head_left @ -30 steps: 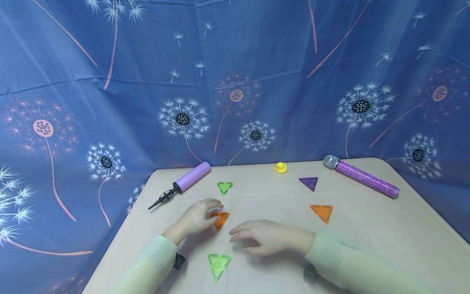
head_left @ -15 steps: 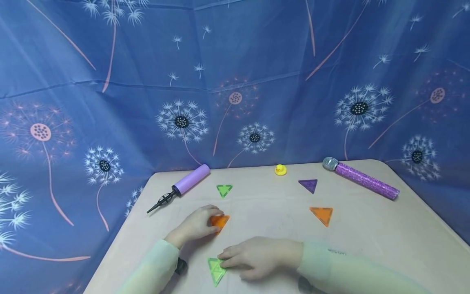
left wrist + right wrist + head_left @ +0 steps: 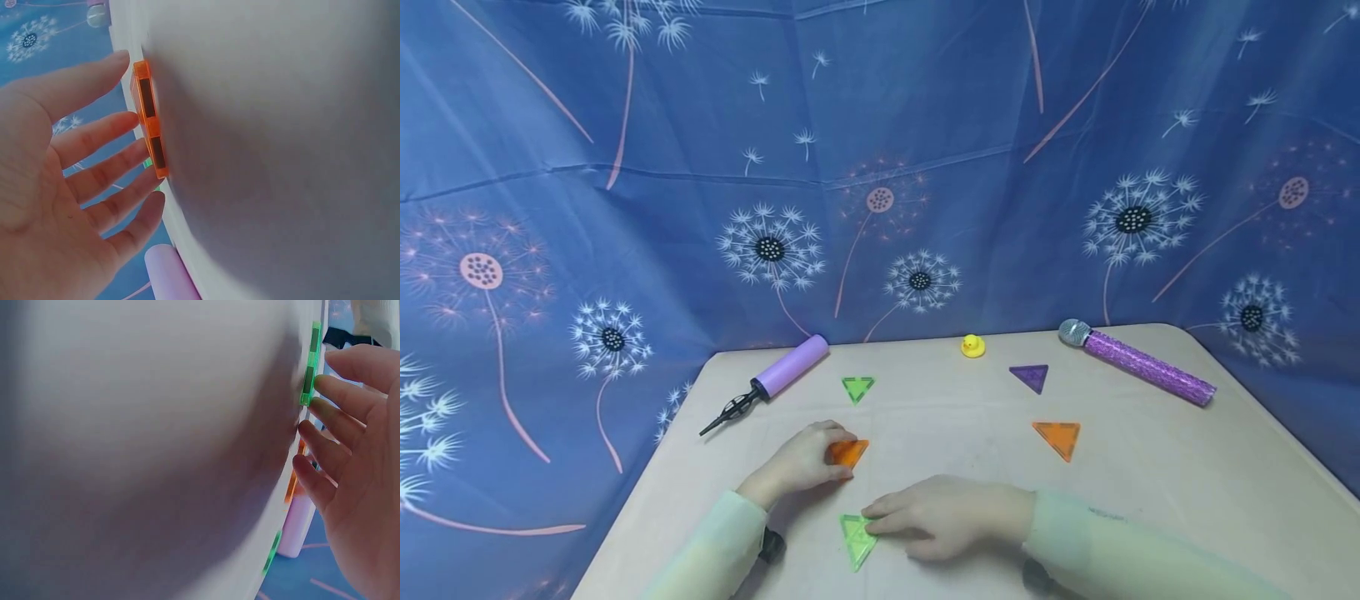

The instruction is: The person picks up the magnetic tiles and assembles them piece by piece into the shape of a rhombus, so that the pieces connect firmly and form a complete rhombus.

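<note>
My left hand (image 3: 801, 460) lies around the left side of an orange triangular tile (image 3: 852, 452), its fingertips at the tile's edges. In the left wrist view the fingers are spread and gently bent along the orange tile (image 3: 149, 119), and the thumb sits close by its upper end. Nearer to me, the right hand (image 3: 951, 517) touches a translucent green triangular tile (image 3: 856, 542) with its index and middle fingertips on the right corner. From the right wrist, the fingers look extended and apart, with the green tile (image 3: 310, 365) flat on the table beyond them.
Farther back lie a smaller green triangle (image 3: 858, 389), a purple triangle (image 3: 1031, 377) and another orange triangle (image 3: 1058, 439). A purple hand pump (image 3: 790, 367), a yellow rubber duck (image 3: 973, 346) and a glittery purple microphone-shaped tube (image 3: 1138, 362) line the table's far edge, before a blue dandelion curtain (image 3: 880, 250).
My right hand has come down toward me onto the near green tile, which has slid a little right and away. The left hand has stayed at the orange tile.
</note>
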A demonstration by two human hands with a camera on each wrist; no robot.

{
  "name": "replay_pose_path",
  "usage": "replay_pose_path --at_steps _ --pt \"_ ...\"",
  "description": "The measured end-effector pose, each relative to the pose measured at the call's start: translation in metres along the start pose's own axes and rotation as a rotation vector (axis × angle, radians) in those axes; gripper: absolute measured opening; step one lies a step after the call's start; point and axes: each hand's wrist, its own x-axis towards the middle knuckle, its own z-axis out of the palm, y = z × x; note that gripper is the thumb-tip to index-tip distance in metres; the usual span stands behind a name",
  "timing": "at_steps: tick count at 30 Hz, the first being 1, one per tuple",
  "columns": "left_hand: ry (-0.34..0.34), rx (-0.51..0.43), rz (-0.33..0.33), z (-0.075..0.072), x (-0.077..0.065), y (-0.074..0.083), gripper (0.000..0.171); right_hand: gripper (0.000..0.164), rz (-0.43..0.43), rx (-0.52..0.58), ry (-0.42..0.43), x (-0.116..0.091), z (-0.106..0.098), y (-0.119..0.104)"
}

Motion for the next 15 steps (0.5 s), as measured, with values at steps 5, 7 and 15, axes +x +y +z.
replay_pose_path --at_steps 5,7,15 --pt "0.008 0.014 -0.012 0.003 -0.001 -0.002 0.050 0.052 0.057 0.042 0.020 -0.016 -0.003 0.005" --pt "0.009 0.008 -0.025 0.004 -0.001 -0.003 0.050 0.052 0.084 0.048 0.026 -0.022 -0.005 0.006" --pt "0.015 -0.010 -0.065 0.004 0.000 -0.005 0.049 0.052 0.197 0.057 0.069 -0.051 -0.011 0.017"
